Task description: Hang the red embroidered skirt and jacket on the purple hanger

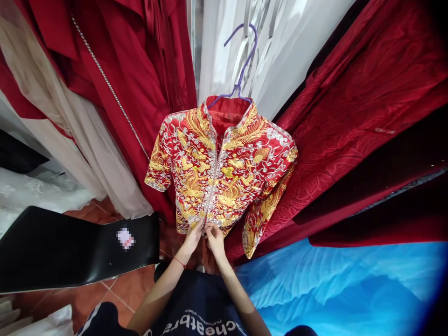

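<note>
A red jacket (231,172) with gold and silver embroidery hangs in front of me on a purple hanger (249,58). Its stand collar is open at the top, and the two front edges meet lower down. At the bottom of the front opening, my left hand (193,234) pinches the hem on the left side. Close beside it, my right hand (214,236) pinches the hem on the other side. The fingertips of both hands nearly touch, and any small fastener between them is hidden.
Red gowns (140,70) hang at the left, beside a pale sheer dress (80,121). A dark red patterned dress (367,116) hangs at the right, above bright blue fabric (343,284). A black padded seat (77,252) stands at lower left on the tiled floor (122,289).
</note>
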`<state>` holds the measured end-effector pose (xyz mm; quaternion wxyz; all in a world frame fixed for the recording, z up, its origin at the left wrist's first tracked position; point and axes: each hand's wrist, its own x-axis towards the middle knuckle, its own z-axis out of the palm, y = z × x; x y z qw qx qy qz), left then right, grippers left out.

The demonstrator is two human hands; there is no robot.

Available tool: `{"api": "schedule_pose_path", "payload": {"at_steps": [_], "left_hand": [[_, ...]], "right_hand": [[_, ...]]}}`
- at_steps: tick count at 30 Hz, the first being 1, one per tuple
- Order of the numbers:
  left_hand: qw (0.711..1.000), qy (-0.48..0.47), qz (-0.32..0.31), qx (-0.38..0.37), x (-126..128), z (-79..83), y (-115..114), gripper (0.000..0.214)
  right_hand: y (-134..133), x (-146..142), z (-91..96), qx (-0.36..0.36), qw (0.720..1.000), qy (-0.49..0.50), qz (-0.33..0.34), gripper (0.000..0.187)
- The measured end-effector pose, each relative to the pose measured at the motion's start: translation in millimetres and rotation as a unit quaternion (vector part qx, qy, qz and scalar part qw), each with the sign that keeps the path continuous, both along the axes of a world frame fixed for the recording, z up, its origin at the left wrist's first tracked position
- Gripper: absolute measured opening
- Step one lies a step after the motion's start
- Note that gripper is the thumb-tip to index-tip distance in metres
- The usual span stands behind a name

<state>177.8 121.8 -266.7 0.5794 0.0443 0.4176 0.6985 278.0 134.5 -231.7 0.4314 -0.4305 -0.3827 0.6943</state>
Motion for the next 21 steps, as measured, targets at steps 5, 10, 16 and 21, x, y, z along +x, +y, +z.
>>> {"api": "schedule_pose_path", "payload": {"at_steps": [5,10,16,21], "left_hand": [[1.0,-0.002,-0.019,0.023,6.1,1.0,-6.6,0.024],[0.999,0.0,-0.018,0.036,5.2,1.7,-8.2,0.026],[0.999,-0.009,-0.011,0.034,3.5,-1.7,-7.1,0.026],[0.999,-0.019,-0.01,0.04,2.5,-2.3,-7.0,0.026]], "right_hand": [[6.8,2.0,1.1,0.022,1.0,-0.01,-0.012,0.027],[1.6,-0.8,2.6,0.023,1.0,-0.002,-0.007,0.03],[5.9,-1.1,7.7,0.035,0.999,0.004,-0.005,0.028],[9.8,-1.0,9.1,0.034,0.999,0.002,0.018,0.027]]}}
